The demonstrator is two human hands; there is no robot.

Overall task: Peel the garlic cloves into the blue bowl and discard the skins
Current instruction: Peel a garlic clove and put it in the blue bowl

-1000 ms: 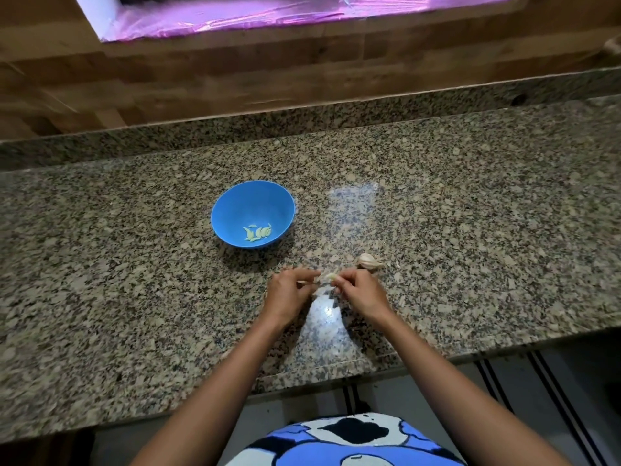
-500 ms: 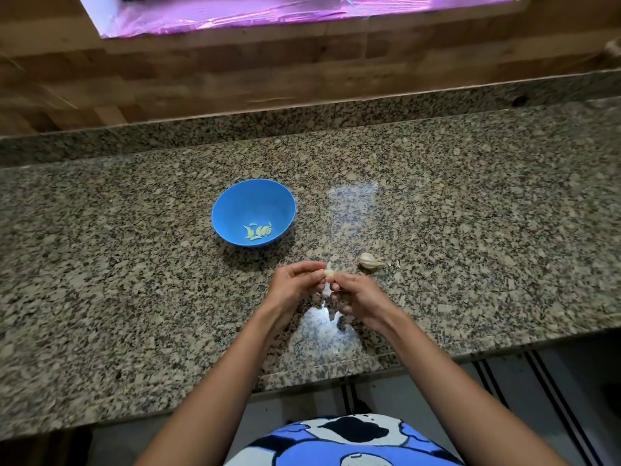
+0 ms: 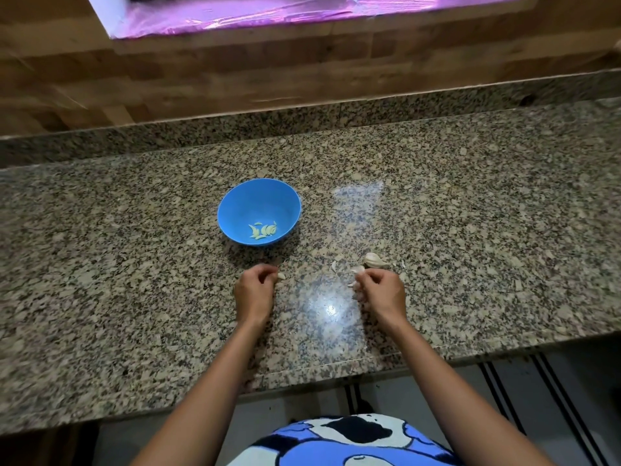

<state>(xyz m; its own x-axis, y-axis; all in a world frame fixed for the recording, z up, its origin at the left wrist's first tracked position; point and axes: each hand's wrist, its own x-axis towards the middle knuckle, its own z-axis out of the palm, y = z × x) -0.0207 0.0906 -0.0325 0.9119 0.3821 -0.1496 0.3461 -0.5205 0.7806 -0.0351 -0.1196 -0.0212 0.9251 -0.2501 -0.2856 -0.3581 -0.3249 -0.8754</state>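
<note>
Now left hand [image 3: 254, 292] pinches garlic piece [image 3: 281, 276], blue bowl [image 3: 242, 203] at 12 o'clock. At 3 o'clock, right hand [image 3: 383, 292] pinches skins [image 3: 357, 270]; open tabletop [image 3: 319, 284] between.

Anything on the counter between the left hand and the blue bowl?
No. The head view shows only bare, shadowed granite counter between the left hand and the blue bowl.

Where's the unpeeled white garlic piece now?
Head view: the unpeeled white garlic piece lies on the speckled granite counter just beyond the right hand, right of the round blue bowl.
</note>
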